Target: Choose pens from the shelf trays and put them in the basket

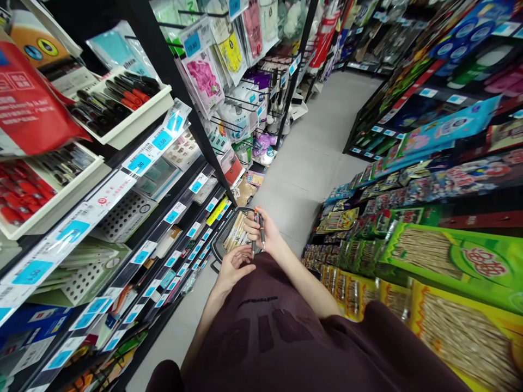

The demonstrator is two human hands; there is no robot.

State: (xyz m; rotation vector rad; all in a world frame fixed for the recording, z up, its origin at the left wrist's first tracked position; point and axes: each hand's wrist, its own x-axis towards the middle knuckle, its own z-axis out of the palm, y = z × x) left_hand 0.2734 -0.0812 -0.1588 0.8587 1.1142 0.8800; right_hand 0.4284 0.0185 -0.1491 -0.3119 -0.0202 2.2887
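My right hand (267,231) is closed around two dark pens (262,235), whose tips point down toward my body. Just below and to the left, my left hand (233,268) has its thumb and fingers apart and holds nothing I can see. Its fingertips come close to the pen tips; whether they touch is unclear. Behind both hands is a dark shopping basket (216,247) with bundled light wooden sticks (236,231) in it, partly hidden by my hands.
Shelves on the left carry a white tray of black and red pens (122,128), another tray of red pens (61,201) and blue price tags. Hanging gloves (202,79) stand farther along. Snack packets (461,261) line the right shelf. A grey tiled floor (322,125) runs between.
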